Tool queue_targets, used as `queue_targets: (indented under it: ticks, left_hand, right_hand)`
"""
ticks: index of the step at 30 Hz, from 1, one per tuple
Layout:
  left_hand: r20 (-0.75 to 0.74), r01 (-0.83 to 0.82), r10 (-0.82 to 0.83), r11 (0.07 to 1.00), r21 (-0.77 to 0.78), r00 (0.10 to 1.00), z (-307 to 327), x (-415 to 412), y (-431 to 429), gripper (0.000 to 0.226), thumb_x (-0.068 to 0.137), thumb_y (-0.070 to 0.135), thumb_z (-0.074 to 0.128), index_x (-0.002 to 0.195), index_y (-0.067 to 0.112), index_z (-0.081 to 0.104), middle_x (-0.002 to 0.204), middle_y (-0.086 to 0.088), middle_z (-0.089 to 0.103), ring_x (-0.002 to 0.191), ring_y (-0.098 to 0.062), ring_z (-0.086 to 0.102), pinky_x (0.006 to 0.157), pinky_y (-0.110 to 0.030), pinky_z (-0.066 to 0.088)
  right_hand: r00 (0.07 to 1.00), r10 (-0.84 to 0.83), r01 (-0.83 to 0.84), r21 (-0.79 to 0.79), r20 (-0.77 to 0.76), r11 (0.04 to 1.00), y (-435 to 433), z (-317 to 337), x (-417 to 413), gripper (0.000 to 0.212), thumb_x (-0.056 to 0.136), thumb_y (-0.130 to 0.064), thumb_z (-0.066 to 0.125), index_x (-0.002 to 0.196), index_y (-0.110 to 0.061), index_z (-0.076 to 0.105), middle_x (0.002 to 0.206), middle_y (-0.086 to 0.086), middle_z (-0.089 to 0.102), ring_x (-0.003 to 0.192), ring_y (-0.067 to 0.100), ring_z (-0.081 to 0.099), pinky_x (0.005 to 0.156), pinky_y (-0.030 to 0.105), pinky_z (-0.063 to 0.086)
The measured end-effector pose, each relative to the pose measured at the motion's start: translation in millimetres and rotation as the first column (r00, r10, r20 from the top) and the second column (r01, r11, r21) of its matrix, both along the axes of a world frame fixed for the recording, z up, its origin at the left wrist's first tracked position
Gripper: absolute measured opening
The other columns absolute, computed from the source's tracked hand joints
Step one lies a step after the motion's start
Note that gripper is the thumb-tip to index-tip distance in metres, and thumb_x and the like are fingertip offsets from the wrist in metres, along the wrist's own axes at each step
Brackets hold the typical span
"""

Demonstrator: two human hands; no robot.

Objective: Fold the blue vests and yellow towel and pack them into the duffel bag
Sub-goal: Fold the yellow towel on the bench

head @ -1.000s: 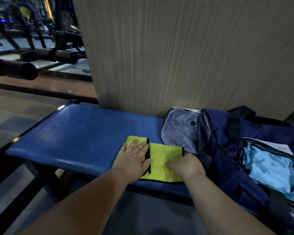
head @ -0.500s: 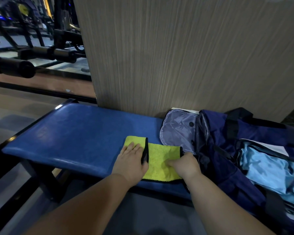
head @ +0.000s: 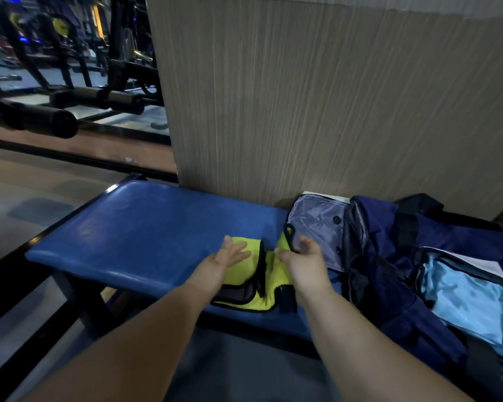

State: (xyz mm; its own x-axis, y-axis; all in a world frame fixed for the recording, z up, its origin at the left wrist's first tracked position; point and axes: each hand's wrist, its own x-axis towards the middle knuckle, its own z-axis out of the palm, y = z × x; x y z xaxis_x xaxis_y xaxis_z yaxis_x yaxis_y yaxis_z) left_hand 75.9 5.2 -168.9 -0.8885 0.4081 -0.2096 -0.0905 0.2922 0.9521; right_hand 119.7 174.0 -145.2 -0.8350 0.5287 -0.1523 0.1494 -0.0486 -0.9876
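On the head camera I saw the yellow black-trimmed microfibre towel (head: pixel 254 301) lying at the front edge of the blue padded bench (head: pixel 143 233), with its long axis running left to right. The left hand (head: pixel 230 258) pressed flat on the towel's left part. The right hand (head: pixel 302 258) pinched its raised right end and hid the middle. The navy fabric duffel bag (head: pixel 389 285), with light blue vests (head: pixel 462 288) inside, was cut off at the right. The bench top ran on leftward.

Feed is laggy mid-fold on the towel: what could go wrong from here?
1. The towel sits at the near edge of the bench, so it may slide off as the right hand lifts its right side.
2. The left hand presses flat on only the left part; the middle looks rumpled, so the fold could come out uneven.
3. The bag already holds a vest; a bulky fold may fit poorly.
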Motion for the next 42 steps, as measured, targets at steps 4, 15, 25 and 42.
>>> queue_targets:
  ticks: [4, 15, 25, 42]
  left_hand:
    - [0.025, -0.132, 0.129, 0.974, 0.184, 0.991, -3, -2, -8, 0.062, 0.088, 0.068, 0.024, 0.127, 0.034, 0.057, 0.138, 0.015, 0.047, 0.126, -0.004, 0.037, 0.109, -0.025, 0.024]
    - [-0.361, 0.029, -0.172, 0.929, -0.370, 0.916, -29, -8, 10, 0.052, 0.103, 0.039, 0.024, 0.152, 0.028, 0.010, 0.156, 0.018, 0.000, 0.143, -0.001, -0.006, 0.118, -0.027, -0.005]
    - [-0.424, -0.066, -0.215, 0.828, -0.557, 0.880, -31, -4, 11, 0.061, 0.103, 0.036, 0.027, 0.151, 0.022, -0.008, 0.156, 0.013, -0.014, 0.147, -0.013, -0.009, 0.118, -0.033, -0.005]
    - [-0.233, 0.213, -0.212, 0.977, -0.024, 0.949, -5, 53, 77, 0.071, 0.089, 0.067, 0.029, 0.149, 0.032, 0.015, 0.153, 0.019, 0.008, 0.138, 0.007, 0.004, 0.108, -0.013, 0.003]
  right_hand:
    - [0.978, 0.206, -0.205, 0.067, -0.011, 0.976, -36, 5, -8, 0.058, 0.090, -0.024, 0.066, 0.140, -0.016, 0.038, 0.123, 0.000, 0.058, 0.111, 0.016, 0.057, 0.102, 0.031, 0.041]
    - [0.850, 0.437, -0.479, 0.776, 0.293, 0.410, -38, -34, 12, 0.047, 0.100, -0.027, 0.036, 0.146, -0.031, 0.029, 0.145, -0.007, 0.042, 0.140, 0.011, 0.023, 0.110, 0.030, 0.014]
    - [0.941, 0.014, -0.254, 0.680, 0.338, 0.688, -35, -27, 22, 0.065, 0.088, -0.048, 0.053, 0.143, -0.024, 0.028, 0.131, 0.002, 0.052, 0.129, 0.023, 0.034, 0.106, 0.037, 0.029]
    - [0.958, 0.113, -0.267, 0.671, 0.264, 0.692, 30, 27, 65, 0.039, 0.085, -0.016, 0.057, 0.119, -0.034, 0.057, 0.127, 0.002, 0.048, 0.113, 0.023, 0.053, 0.093, 0.023, 0.043]
